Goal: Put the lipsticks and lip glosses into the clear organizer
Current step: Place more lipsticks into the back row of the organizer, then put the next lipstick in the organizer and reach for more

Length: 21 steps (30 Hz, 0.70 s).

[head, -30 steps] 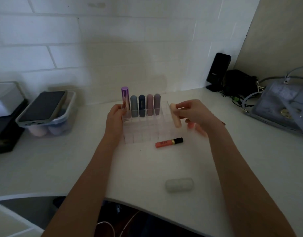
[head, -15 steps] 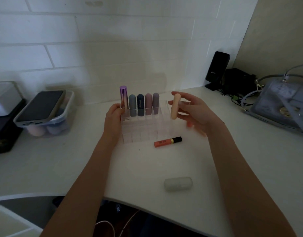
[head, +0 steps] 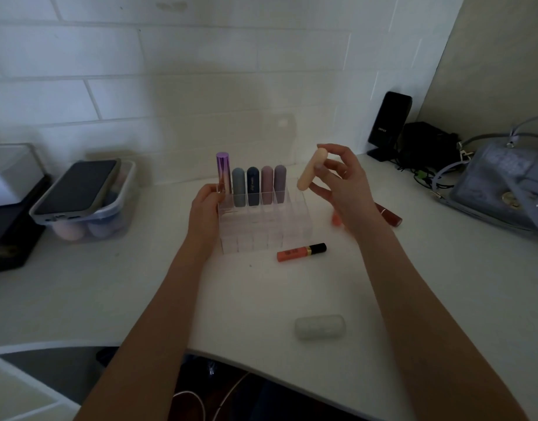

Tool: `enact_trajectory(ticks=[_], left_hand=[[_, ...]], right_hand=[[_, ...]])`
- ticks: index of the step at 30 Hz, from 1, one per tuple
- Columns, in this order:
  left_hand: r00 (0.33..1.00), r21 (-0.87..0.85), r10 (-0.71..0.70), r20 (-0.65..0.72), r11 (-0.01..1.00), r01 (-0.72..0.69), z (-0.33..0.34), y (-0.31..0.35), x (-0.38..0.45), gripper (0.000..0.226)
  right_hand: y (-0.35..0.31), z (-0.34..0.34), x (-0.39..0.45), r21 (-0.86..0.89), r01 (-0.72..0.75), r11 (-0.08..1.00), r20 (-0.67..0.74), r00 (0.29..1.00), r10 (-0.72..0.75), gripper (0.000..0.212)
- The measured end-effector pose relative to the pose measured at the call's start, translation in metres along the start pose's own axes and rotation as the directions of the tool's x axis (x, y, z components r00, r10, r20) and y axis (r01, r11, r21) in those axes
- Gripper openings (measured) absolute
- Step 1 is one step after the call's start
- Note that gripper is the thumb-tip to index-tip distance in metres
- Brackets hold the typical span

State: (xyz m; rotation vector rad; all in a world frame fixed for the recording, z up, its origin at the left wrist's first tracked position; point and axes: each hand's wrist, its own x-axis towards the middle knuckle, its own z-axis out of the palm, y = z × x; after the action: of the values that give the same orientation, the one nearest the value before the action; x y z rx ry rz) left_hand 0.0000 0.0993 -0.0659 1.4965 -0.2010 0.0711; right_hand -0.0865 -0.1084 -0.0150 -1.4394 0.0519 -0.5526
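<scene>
- Right hand [head: 343, 183] has the peach lipstick [head: 311, 173] pinched between thumb and fingertips, tube tilted, lower end hanging just above the organizer [head: 261, 226] at the right end of its back row
- Left hand [head: 205, 208] grips the organizer's left wall, fingers curled on the clear edge, steadying it on the counter [head: 140, 284]
- Back row already carries five tubes upright: purple lipstick [head: 223, 173] at the far left, then four more side by side, ending in a mauve tube [head: 279, 183]
- The free cell sits just right of that one, I'd say, though the clear dividers are hard to read in this dim light
- To do this well: stand the tube upright first, line its base over the cell, then lower it straight so it doesn't catch a divider
- Keep the left hand braced; the organizer looks light enough to skid
- Waiting on the counter: an orange gloss [head: 301, 252] in front of the organizer, a dark red gloss [head: 389, 214] behind the right wrist, and something orange [head: 337, 218] half hidden by that hand
</scene>
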Motion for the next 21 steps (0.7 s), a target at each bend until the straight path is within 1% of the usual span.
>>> enact_trajectory(ticks=[2, 4, 6, 8, 11, 15, 17, 19, 21], left_hand=[[1.0, -0.007, -0.007, -0.001, 1.0, 0.007, 0.0, 0.0, 0.001, 0.023], [1.0, -0.015, -0.01, 0.002, 1.0, 0.01, 0.0, -0.001, 0.001, 0.022], [1.0, -0.012, -0.006, 0.005, 1.0, 0.006, 0.0, -0.001, 0.001, 0.022], [1.0, -0.007, -0.001, 0.008, 1.0, 0.001, 0.0, -0.002, 0.001, 0.022], [1.0, 0.005, 0.004, 0.007, 1.0, -0.004, 0.0, -0.002, 0.001, 0.021], [1.0, 0.016, 0.014, 0.012, 1.0, -0.014, -0.001, -0.001, 0.0, 0.023], [1.0, 0.008, 0.014, 0.009, 1.0, -0.014, 0.0, -0.001, 0.0, 0.023], [1.0, -0.003, 0.007, 0.005, 1.0, -0.007, 0.0, -0.002, 0.001, 0.023], [1.0, -0.002, -0.001, 0.003, 1.0, 0.001, -0.001, -0.003, 0.003, 0.023]], right_hand=[[0.003, 0.005, 0.001, -0.023, 0.023, 0.999, 0.006, 1.0, -0.023, 0.027], [0.005, 0.011, 0.001, -0.081, 0.059, 0.995, 0.007, 0.998, -0.059, 0.027], [0.009, 0.016, 0.001, -0.22, 0.122, 0.968, 0.011, 0.992, -0.123, 0.028], [0.015, 0.018, 0.003, -0.38, 0.167, 0.91, 0.023, 0.985, -0.172, 0.029], [0.021, 0.018, 0.006, -0.511, 0.192, 0.838, 0.013, 0.976, -0.216, 0.026], [0.028, 0.019, 0.01, -0.599, 0.17, 0.782, 0.013, 0.979, -0.203, 0.017], [0.032, 0.023, 0.009, -0.639, 0.182, 0.747, -0.001, 0.971, -0.237, 0.013], [0.034, 0.026, 0.008, -0.666, 0.188, 0.722, -0.03, 0.96, -0.278, 0.015], [0.034, 0.024, 0.007, -0.664, 0.16, 0.73, -0.03, 0.97, -0.24, 0.019]])
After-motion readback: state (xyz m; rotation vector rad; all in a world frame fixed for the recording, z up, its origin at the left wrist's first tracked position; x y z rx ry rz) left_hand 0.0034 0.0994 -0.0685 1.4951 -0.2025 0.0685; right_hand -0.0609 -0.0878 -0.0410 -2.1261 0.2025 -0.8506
